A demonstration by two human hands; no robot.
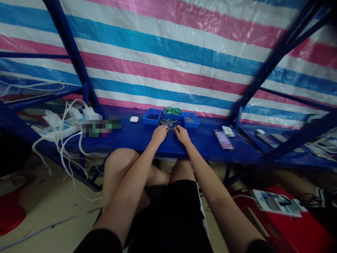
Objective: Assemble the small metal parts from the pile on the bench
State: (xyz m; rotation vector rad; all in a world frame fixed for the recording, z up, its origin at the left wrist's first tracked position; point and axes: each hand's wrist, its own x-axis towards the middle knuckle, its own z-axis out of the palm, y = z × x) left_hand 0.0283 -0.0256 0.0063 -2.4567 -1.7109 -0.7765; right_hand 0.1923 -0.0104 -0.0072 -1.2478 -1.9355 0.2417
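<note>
On the blue table (137,140) lies a loose heap of thin, silvery and dark metal pieces (170,123), too small to name. My left hand (159,134) is at the heap's near left edge, fingers bent together at the tips. Just across from it, my right hand (182,135) has thumb and fingers pinched by the near right edge. Whatever either hand pinches is too small to make out. Behind the heap are a left blue bin (151,122) with dark small parts, a middle blue bin (168,115) with green bags, and a right blue bin (195,125) with small metal parts.
A white earbud case (134,119) sits left of the bins. Farther left is a power strip (60,131) with plugs and tangled white cables. At right lies a blurred purple item (223,139). Blue metal frame posts (79,66) and a striped plastic sheet (163,56) stand behind.
</note>
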